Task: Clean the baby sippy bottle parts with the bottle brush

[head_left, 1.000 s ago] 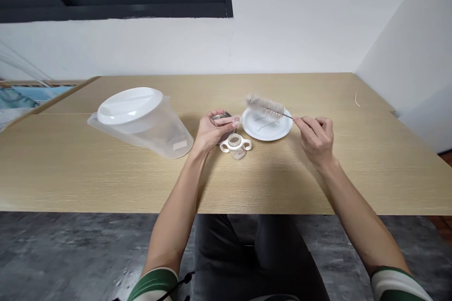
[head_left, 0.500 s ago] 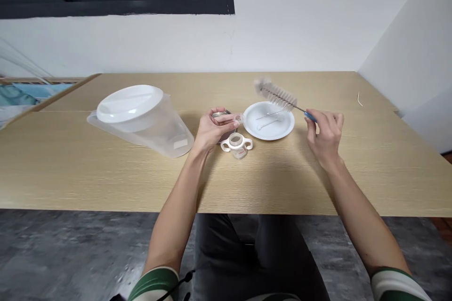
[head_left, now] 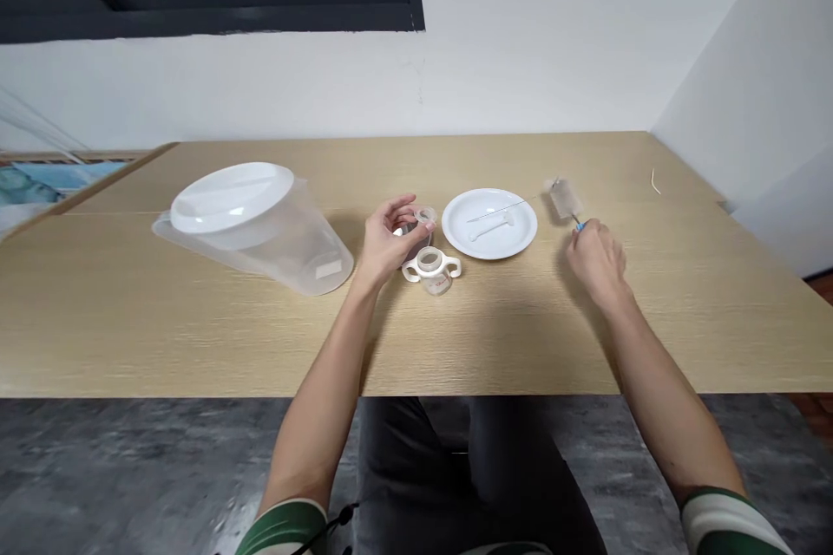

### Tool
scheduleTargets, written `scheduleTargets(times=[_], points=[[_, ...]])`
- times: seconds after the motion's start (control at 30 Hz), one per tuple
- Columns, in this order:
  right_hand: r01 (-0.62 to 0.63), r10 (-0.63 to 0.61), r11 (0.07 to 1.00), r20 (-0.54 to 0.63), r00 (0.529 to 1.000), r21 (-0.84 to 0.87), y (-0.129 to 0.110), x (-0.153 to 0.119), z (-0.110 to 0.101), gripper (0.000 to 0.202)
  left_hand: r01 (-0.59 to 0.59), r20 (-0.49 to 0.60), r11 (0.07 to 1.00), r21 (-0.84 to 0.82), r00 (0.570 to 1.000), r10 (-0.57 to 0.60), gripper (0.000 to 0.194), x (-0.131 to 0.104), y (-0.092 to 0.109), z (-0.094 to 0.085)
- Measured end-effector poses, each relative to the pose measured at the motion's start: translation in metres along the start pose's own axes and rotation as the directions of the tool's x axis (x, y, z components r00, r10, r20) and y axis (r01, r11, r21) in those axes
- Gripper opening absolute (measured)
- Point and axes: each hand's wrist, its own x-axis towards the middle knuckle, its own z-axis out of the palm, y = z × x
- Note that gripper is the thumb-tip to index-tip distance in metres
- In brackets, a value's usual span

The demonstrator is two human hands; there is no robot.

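Note:
My left hand is closed in a pinch on a small clear ring-shaped piece, which looks like a bottle part. Just below it stands a small clear baby bottle with white handles on both sides and an uncovered mouth. Another rounded object sits partly hidden behind my left fingers; its kind is unclear. My right hand is wrapped round the blue handle of a bottle brush. Its bristle head points up, away from me, and is blurred. Between my hands lies a white plate.
A frosted plastic pitcher with a white lid stands at the left. On the plate rest a thin wire-like stick and a small white tool. A little white bent piece lies far right. A wall rises behind the table.
The brush head has swung from over the plate to the plate's right, turning upright, and my right hand has rolled over with it. My left hand has tilted the small clear piece up slightly.

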Motion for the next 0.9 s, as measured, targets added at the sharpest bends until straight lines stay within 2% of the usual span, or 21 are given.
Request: scheduleTargets(times=[0.1, 0.2, 0.47, 0.63, 0.77, 0.9], points=[[0.018, -0.013, 0.999, 0.137, 0.991, -0.033, -0.001, 0.002, 0.004, 0.04, -0.01, 0.008, 0.998, 0.055, 1.0, 0.01, 0.062, 0.001, -0.003, -0.001], [0.04, -0.027, 0.997, 0.205, 0.978, -0.062, -0.007, 0.001, 0.006, 0.042, -0.022, 0.014, 0.995, 0.102, 1.0, 0.021, 0.058, 0.002, -0.009, -0.004], [0.234, -0.187, 0.963, 0.292, 0.938, -0.134, -0.013, -0.006, 0.014, 0.043, -0.053, 0.002, 0.988, 0.143, 0.999, 0.053, 0.053, 0.003, -0.013, -0.006], [0.285, -0.23, 0.948, 0.316, 0.921, -0.142, -0.011, -0.006, 0.016, 0.043, -0.032, -0.032, 0.974, 0.223, 0.999, 0.04, 0.052, 0.006, -0.01, -0.011], [0.287, -0.227, 0.946, 0.322, 0.919, -0.153, -0.01, -0.005, 0.018, 0.043, -0.002, -0.065, 0.85, 0.527, 0.997, 0.043, 0.044, 0.009, -0.012, -0.024], [0.283, -0.222, 0.946, 0.325, 0.919, -0.156, -0.01, -0.005, 0.018, 0.043, 0.026, 0.05, 0.711, 0.703, 0.995, -0.086, 0.04, 0.01, -0.021, -0.035]])
